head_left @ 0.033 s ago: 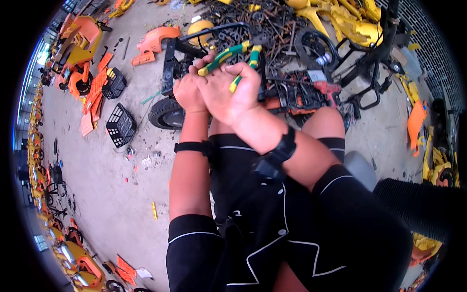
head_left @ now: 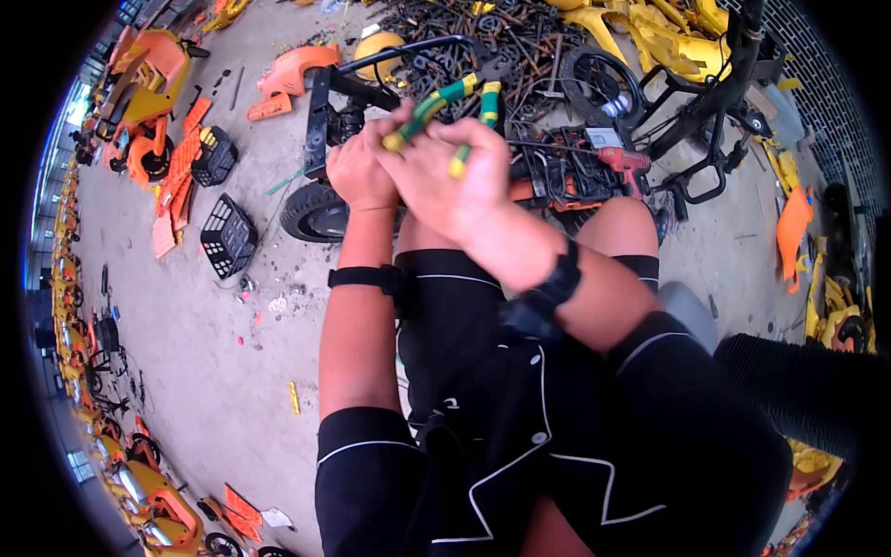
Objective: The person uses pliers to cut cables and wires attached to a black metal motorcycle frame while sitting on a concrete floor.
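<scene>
A pair of pliers with green-and-yellow handles (head_left: pixel 434 113) crosses my right hand (head_left: pixel 450 181). One handle lies over the fingers and the other passes under the thumb; the dark head (head_left: pixel 498 70) points away from me, over a black metal frame (head_left: pixel 320 121). My right hand is slightly blurred, palm partly up, closed about the handles. Touching its fingertips, my left hand (head_left: pixel 362 172) is curled into a fist. Whatever it grips is hidden. Beyond both hands stands the stripped vehicle frame, with a black-tyred wheel (head_left: pixel 317 213) at its left.
A red power drill (head_left: pixel 626 167) rests on the cable-filled chassis (head_left: pixel 571 176). Behind lies a heap of rusty metal parts (head_left: pixel 427 46). Black crates (head_left: pixel 229 237) and orange panels (head_left: pixel 186 158) lie on the floor to the left; yellow panels (head_left: pixel 682 42) are piled far right.
My right hand and the pliers have shifted slightly to the right, and the forearm has swung with them. My left hand has moved only a little.
</scene>
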A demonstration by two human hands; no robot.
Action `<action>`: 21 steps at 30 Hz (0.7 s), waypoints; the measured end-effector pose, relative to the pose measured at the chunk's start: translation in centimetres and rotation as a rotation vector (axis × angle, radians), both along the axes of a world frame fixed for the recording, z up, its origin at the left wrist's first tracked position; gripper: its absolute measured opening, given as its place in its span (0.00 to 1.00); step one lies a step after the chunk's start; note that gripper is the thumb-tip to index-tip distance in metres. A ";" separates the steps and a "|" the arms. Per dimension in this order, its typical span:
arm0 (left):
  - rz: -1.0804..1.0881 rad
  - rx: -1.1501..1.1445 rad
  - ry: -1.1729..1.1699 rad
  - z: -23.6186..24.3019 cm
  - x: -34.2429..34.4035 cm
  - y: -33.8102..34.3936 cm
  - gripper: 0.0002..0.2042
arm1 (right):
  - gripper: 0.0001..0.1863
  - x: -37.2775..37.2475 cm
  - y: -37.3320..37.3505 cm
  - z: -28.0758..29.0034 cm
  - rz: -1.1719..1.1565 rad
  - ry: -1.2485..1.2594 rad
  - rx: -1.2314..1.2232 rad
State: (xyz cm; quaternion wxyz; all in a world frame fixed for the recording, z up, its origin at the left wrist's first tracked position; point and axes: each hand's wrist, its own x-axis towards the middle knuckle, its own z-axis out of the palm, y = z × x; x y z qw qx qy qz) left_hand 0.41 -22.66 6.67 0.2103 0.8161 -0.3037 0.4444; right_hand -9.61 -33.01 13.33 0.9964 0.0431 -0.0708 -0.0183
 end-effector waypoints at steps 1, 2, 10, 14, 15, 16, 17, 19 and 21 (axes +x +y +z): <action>0.074 0.036 -0.028 0.2 -0.2 0.0 0.08 | 0.26 -2.9 -1.7 0.5 0.058 0.096 -0.122; 0.088 0.026 -0.048 0.4 -0.4 -0.2 0.07 | 0.34 -5.4 -5.0 -0.5 0.162 0.170 -0.276; 0.092 0.002 -0.030 0.5 -0.3 -2.2 0.08 | 0.26 -3.1 -3.2 -0.7 0.050 0.153 -0.248; 0.130 0.169 -0.068 -1.8 1.2 0.0 0.09 | 0.21 2.1 2.0 1.4 -0.147 0.051 0.048; -0.005 0.045 -0.038 -0.5 0.4 -0.3 0.09 | 0.22 0.1 0.2 0.4 -0.034 0.021 0.040; 0.070 0.036 -0.032 0.0 -0.3 -0.2 0.07 | 0.28 -3.0 -2.0 0.7 0.093 0.200 -0.085; 0.086 0.013 -0.046 0.9 -0.8 -0.7 0.06 | 0.26 -5.7 -5.8 -1.6 0.211 0.138 -0.227; 0.054 -0.016 -0.056 0.9 -1.0 -1.3 0.07 | 0.34 -8.7 -16.0 -2.1 0.566 0.090 -0.542; 0.063 0.009 -0.065 1.0 -1.0 -2.2 0.08 | 0.34 -8.4 -16.6 -0.5 0.604 0.078 -0.531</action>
